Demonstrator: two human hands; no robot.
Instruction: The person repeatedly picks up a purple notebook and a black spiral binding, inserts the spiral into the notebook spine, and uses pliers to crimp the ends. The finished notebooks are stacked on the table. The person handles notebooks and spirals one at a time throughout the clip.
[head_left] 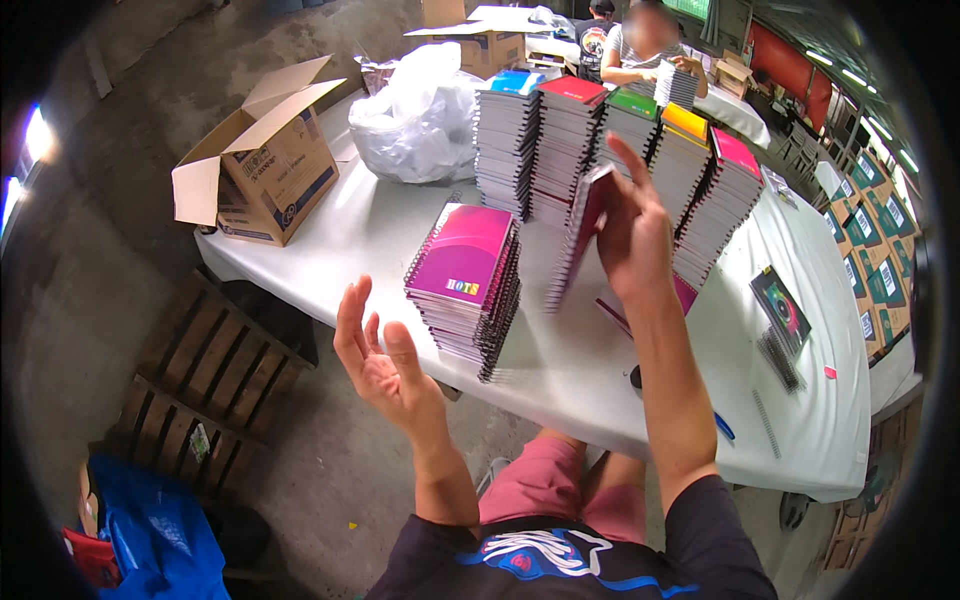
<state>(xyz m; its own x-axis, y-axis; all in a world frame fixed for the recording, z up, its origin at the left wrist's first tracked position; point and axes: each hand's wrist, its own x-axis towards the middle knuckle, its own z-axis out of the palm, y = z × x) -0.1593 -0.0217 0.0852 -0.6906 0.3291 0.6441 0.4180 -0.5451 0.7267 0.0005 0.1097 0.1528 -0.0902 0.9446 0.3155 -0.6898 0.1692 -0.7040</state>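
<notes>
Notebook (578, 238) sitting unstacked in your right hand (637, 235), right of purple stack (462, 265); left hand (388, 372) spreading wide, empty; five piles (566, 140) standing beyond stack.

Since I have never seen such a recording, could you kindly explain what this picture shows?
There is no machine here: these are a person's own bare hands. The picture comes from a wide fisheye camera on that person's head, looking down, so straight edges bend toward the rim. On the white-covered table stand a pile of spiral notebooks with a purple top cover, a row of five stacks with differently coloured tops, a white bag and an open cardboard box. The right hand holds one notebook at a tilt; the left hand is open and empty beside the purple-topped pile.
</notes>
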